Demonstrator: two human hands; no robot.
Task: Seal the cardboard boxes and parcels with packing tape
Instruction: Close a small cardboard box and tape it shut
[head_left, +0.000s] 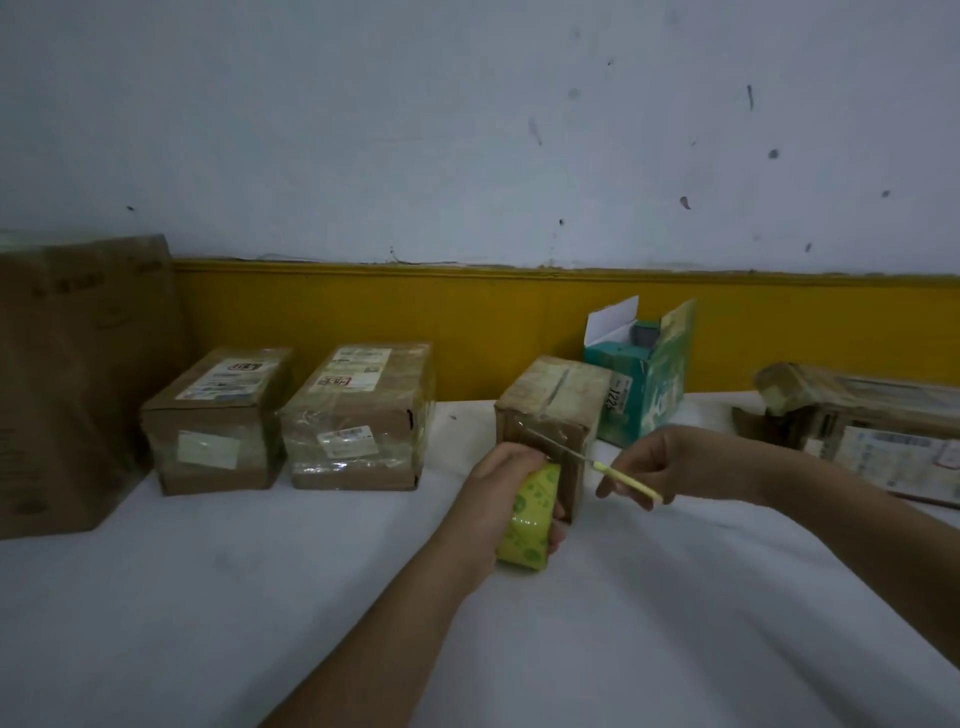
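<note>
1. Head view, looking down on a table (260, 597) draped in white cloth, set against a wall with a yellow lower band.
2. A small cardboard box (558, 395) stands toward the back edge of the table, a little right of the middle. Shiny clear tape shows on its front face.
3. The left hand (506, 467) grips a yellow-green roll of packing tape (530, 514). Its fingers are curled round the roll, which is held against the lower front of the box, close to the cloth.
4. The right hand (670, 462) holds a pair of scissors (587, 458) by their yellow handles, fingers curled. The blades point left at the box front, just above the roll. Whether the blades are parted is too small to tell.
5. Likely step: cutting the strip on the box free of the roll.
6. To do it well:
   - Keep the tape taut between roll and box.
   - Cut squarely and close to the roll.
   - Keep the blade tips off the left knuckles, which sit just beside them.
   - Then press the loose end flat so no corner lifts.
7. Elsewhere on the table:
   - Two labelled brown parcels (218, 421) sit side by side near the back edge, left of the middle.
   - A large brown box (78, 374) fills the back left corner.
   - An open green carton (649, 374) stands just behind the small box.
   - Flat wrapped parcels (857, 415) lie at the right edge.
</note>
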